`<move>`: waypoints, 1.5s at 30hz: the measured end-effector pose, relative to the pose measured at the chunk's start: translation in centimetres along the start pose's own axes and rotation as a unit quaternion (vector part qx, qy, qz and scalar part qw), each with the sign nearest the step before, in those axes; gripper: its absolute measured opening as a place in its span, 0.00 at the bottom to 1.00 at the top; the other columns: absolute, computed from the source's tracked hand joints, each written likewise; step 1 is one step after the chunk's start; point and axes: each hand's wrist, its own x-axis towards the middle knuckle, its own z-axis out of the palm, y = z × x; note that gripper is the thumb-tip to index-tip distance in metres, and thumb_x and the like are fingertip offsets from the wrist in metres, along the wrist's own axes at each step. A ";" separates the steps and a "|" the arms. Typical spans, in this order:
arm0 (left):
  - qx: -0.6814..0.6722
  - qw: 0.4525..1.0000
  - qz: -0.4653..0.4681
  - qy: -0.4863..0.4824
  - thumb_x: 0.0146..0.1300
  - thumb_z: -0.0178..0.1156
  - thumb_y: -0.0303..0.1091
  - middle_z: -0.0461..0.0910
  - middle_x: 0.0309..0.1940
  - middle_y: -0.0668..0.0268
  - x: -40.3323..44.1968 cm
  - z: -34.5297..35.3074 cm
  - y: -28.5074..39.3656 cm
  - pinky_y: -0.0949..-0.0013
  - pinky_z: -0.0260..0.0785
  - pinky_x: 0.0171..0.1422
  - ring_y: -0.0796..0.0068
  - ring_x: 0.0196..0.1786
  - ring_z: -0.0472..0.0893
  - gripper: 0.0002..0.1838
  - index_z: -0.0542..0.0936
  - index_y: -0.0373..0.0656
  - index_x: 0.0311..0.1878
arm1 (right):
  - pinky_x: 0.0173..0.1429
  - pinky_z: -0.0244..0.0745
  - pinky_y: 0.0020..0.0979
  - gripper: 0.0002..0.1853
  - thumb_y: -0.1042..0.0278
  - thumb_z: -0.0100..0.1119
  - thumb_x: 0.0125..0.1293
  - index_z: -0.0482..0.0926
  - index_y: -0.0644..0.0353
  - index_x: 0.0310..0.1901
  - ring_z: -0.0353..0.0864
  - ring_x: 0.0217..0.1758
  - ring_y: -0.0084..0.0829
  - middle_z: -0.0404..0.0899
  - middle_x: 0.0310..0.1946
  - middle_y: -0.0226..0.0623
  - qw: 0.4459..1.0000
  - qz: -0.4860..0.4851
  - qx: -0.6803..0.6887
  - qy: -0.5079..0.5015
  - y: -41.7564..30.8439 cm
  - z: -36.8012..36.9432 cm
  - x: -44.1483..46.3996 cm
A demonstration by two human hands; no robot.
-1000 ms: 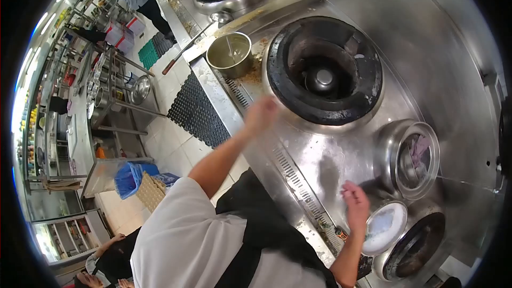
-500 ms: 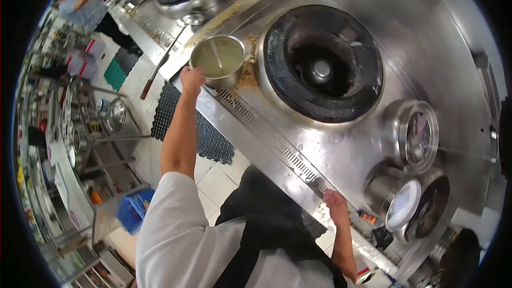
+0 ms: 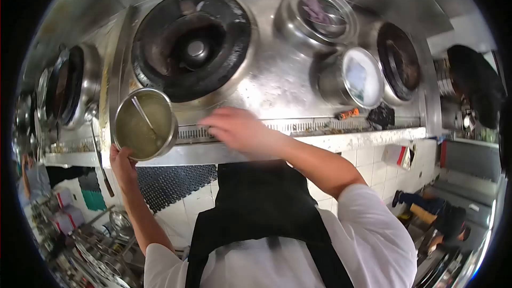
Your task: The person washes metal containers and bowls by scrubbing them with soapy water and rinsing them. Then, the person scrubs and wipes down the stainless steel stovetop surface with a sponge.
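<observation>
At the front left of the steel counter is a metal pot (image 3: 144,146) of cloudy greenish liquid, with a light-handled utensil (image 3: 143,112) standing in it. My left hand (image 3: 124,161) grips the pot's near left rim, thumb at the edge. My right hand (image 3: 234,128), blurred by motion, is above the slotted drain strip (image 3: 282,126), to the right of the pot and not touching it. Its fingers point left toward the pot; whether they hold anything is smeared. Behind the pot is the black burner ring (image 3: 234,58).
A steel pot with a white, frothy top (image 3: 333,82) and a round container with purplish cloth (image 3: 288,18) stand at the right, near another burner (image 3: 400,61). A ladle (image 3: 98,149) lies over the left edge. People are at far left and lower right.
The view has turned, so the counter now runs across the frame. My left hand still holds the pot's rim. My right hand has moved left, from the counter edge toward the pot.
</observation>
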 end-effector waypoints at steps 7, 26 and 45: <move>0.053 0.972 0.049 -0.223 0.45 0.53 0.22 0.76 0.29 0.67 -3.5 10.8 -4.1 0.77 0.68 0.23 0.79 0.26 0.75 0.10 0.72 0.42 0.34 | 0.52 0.70 0.41 0.09 0.70 0.54 0.53 0.82 0.57 0.34 0.73 0.50 0.39 0.78 0.39 0.37 0.930 -0.016 -0.250 -0.268 2.7 2.5 4.5; 0.058 0.969 -0.037 -0.238 0.48 0.56 0.24 0.70 0.22 0.68 -5.5 30.2 -15.2 0.72 0.65 0.17 0.78 0.20 0.71 0.07 0.69 0.41 0.29 | 0.45 0.77 0.43 0.11 0.71 0.48 0.58 0.82 0.62 0.34 0.82 0.42 0.47 0.81 0.38 0.50 0.851 0.299 -0.428 -0.048 12.0 -20.1 -5.2; 0.548 0.584 0.448 -0.398 0.52 0.63 0.39 0.77 0.34 0.64 -12.0 31.2 -13.5 0.58 0.65 0.53 0.63 0.45 0.76 0.12 0.77 0.45 0.38 | 0.53 0.72 0.42 0.15 0.57 0.54 0.61 0.79 0.54 0.46 0.77 0.48 0.48 0.80 0.43 0.44 0.891 0.240 -0.341 0.180 23.5 -34.6 -6.3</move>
